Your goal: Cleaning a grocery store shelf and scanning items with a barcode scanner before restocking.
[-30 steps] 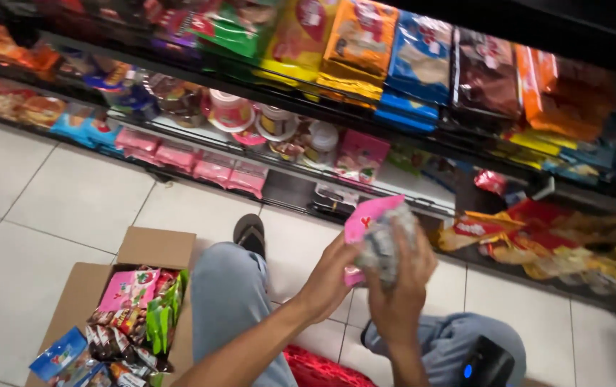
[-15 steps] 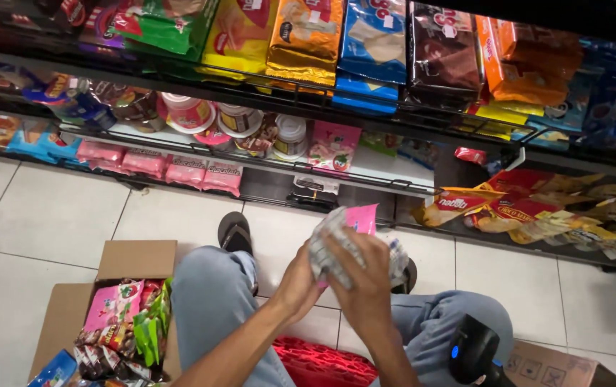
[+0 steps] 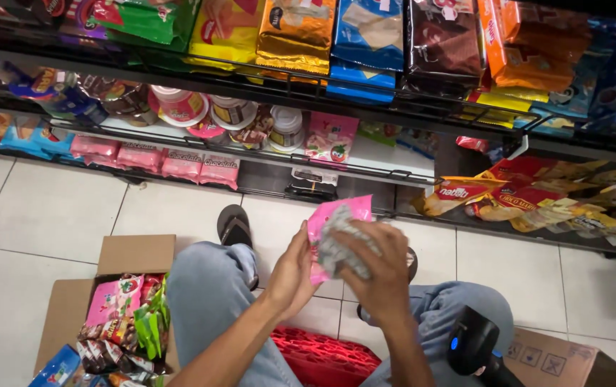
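Holding a pink packet (image 3: 336,222) in the left hand (image 3: 290,276), right hand (image 3: 379,276) clutching a grey cloth (image 3: 340,247) against it, cardboard box (image 3: 136,254) sitting full of snack packs (image 3: 118,319) beside the knee.

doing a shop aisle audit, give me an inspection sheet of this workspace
surface: pale tiled floor
job's things: pink packet with a grey cloth pressed on it
clutter: open cardboard box of snack packs, red crate, black handheld scanner
grippers: left hand holds the packet, right hand grips the cloth
cables: nothing seen
surroundings: wire-fronted shelves stocked with snack bags and tubs
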